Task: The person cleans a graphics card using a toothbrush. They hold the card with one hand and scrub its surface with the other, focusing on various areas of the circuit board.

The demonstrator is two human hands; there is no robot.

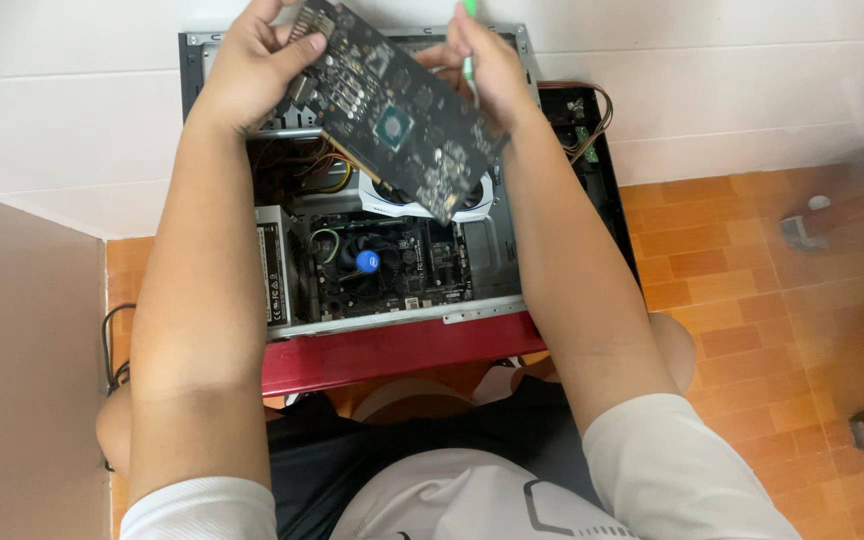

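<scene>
The card (392, 115) was already out of the case (402, 335), held above its open side with the bare circuit face up; whether it was coming out or going in I could not tell. The left hand (252, 70) had closed its grip on the card's far left end. The right hand (487, 70) pinched a green tool (469, 40) and steadied the card's upper edge. The card's long axis ran diagonally, from upper left down to the lower right, its white cooler (472, 200) facing down toward the board (392, 265).

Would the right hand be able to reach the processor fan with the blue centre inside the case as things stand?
Probably not freely: the right hand holds a green-handled tool, and the graphics card hangs partly above the fan.
</scene>
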